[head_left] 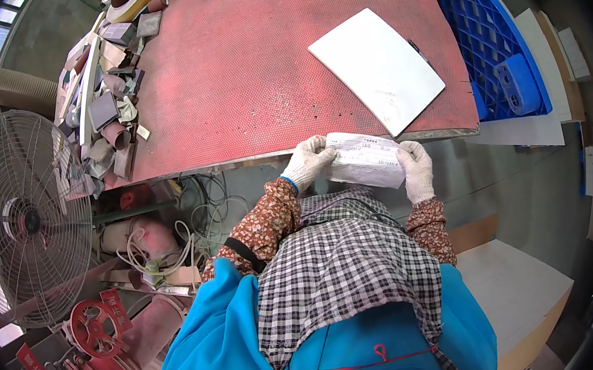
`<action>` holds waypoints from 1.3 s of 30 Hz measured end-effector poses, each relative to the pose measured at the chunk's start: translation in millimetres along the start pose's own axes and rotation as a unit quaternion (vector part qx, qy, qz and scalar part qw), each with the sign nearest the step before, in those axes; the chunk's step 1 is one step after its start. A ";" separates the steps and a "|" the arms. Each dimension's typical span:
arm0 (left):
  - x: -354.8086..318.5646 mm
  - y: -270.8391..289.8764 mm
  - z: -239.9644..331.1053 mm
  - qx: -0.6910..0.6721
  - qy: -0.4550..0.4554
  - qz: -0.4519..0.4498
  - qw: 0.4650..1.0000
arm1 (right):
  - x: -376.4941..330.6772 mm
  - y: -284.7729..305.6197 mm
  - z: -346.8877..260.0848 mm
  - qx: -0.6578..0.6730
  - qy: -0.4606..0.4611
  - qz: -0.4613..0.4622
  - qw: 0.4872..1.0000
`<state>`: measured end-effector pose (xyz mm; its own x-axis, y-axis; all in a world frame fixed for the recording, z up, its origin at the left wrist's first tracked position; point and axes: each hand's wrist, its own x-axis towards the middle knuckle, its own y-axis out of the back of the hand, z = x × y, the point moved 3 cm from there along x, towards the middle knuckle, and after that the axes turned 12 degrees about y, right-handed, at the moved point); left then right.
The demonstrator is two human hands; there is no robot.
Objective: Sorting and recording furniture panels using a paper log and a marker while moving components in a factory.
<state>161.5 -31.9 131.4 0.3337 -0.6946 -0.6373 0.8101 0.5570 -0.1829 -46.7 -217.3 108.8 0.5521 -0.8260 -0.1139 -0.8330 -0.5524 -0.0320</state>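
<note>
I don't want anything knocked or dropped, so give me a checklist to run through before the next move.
1. Left grip secure on the paper sheet: ok, closed on its left edge.
2. Right grip secure on the sheet: ok, closed on its right edge.
3. A hand free for the white panel: not ok, both hold the sheet.
4. Panel resting on the red table: ok; one corner points to the near edge.
5. That corner overhanging: cannot tell.
6. Scrap pile apart from the panel: ok, heaped at the table's left.
</note>
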 end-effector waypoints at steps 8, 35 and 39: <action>6.1 2.5 -6.7 0.031 0.003 0.015 0.999 | 1.3 2.1 5.0 0.001 0.002 0.004 1.000; -0.2 -1.9 -1.1 0.003 0.026 -0.080 0.996 | 3.7 0.6 0.6 -0.010 0.002 0.015 1.000; -1.4 -3.7 -1.0 0.003 0.016 -0.079 0.997 | 4.2 1.1 3.9 0.004 0.002 0.017 1.000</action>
<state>157.5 -32.5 132.2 0.1874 -0.7585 -0.6242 0.8539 0.4398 -0.2781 -45.4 -220.9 104.4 0.5242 -0.8444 -0.1108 -0.8512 -0.5236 -0.0369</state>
